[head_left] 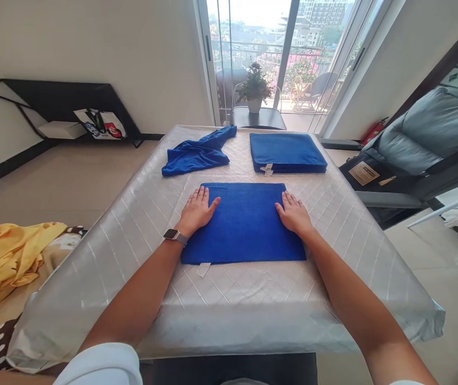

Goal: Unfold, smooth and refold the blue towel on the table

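A blue cloth (249, 227) lies flat as a neat rectangle on the table in front of me, with a white tag (204, 269) sticking out at its near left edge. My left hand (199, 208) rests open on the cloth's left side, palm down, thumb pointing inward; a watch is on that wrist. Over the right edge lies my right hand (294, 212), also flat and open. Beyond them, a stack of folded blue cloths (287, 152) sits at the far right with tags showing. To its left is a crumpled blue cloth (199, 152).
A pale quilted cover (132, 235) drapes over the table. Behind it, a potted plant (254, 88) stands on a chair near the glass door. A grey armchair (417, 144) is on the right, a yellow cloth (12, 256) on the left, a black rack (64, 101) by the wall.
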`<state>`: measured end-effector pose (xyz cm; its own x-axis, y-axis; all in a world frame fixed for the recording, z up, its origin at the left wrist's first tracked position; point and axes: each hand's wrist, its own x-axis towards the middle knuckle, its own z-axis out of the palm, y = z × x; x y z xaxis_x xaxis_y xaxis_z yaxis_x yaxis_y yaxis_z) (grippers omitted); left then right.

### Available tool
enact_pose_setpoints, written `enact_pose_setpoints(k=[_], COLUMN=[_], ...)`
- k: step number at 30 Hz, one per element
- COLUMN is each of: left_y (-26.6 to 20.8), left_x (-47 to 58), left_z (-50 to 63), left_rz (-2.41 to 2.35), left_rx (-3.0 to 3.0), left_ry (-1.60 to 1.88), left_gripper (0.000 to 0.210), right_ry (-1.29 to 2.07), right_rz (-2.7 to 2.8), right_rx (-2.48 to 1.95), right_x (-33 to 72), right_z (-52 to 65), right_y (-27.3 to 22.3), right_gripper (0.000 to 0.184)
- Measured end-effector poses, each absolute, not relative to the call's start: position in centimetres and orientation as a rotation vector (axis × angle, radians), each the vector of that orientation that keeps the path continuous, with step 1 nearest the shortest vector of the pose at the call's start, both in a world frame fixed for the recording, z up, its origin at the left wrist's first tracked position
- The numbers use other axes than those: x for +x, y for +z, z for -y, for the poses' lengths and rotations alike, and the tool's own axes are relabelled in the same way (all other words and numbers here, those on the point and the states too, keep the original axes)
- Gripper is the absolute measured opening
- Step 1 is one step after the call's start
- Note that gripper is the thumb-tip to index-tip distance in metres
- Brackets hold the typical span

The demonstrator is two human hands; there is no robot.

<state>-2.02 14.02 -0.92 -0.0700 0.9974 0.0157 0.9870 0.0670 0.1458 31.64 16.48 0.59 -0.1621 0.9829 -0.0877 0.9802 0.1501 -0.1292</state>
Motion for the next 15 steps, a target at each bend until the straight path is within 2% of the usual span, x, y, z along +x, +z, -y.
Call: enact_pose_setpoints(k=[15], left_y=[-1.3], left_x=[-1.9], left_z=[-14.2], left_rz=[-2.211], left_rx=[2.088], left_ry=[0.283], left_gripper=[0.093], right_ry=[0.19], right_rz=[2.365], right_rx=[-2.029], right_x=[31.6], right_z=[-18.0], right_y=[1.8], right_gripper=[0.068])
